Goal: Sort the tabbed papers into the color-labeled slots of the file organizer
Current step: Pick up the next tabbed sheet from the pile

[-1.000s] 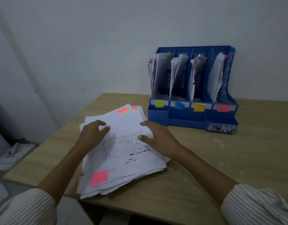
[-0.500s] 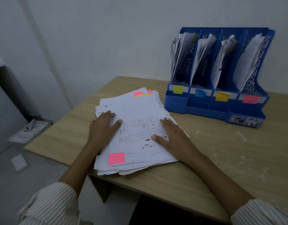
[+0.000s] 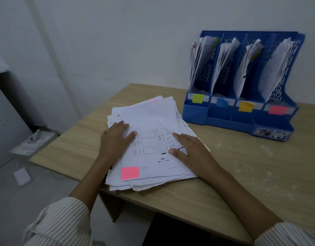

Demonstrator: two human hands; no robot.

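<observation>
Left hand [image 3: 115,141]: flat on the left side of the paper stack, fingers straight and spread, thumb angled toward the middle of the top sheet.
Right hand [image 3: 190,150]: flat on the right side of the same stack, fingers straight and lying together, thumb out toward the left; nothing pinched.
Paper stack [image 3: 151,144]: loose, uneven pile of printed sheets on the near-left part of the bench, its near edge at the bench's near edge.
Pink tab [image 3: 130,173]: on the near-left corner of the top sheet; another pink tab [image 3: 152,101] peeks out at the far edge of the pile.
File organizer [image 3: 242,119]: blue, four upright slots, far right on the bench against the wall, well apart from the hands; each slot holds leaning papers.
Slot labels: green label [image 3: 197,98], blue label [image 3: 222,102], yellow label [image 3: 245,106], pink label [image 3: 277,110], left to right.
Bench [image 3: 242,174]: pale wood grain, some white flecks on the right.
Sleeves: striped, at both forearms.
</observation>
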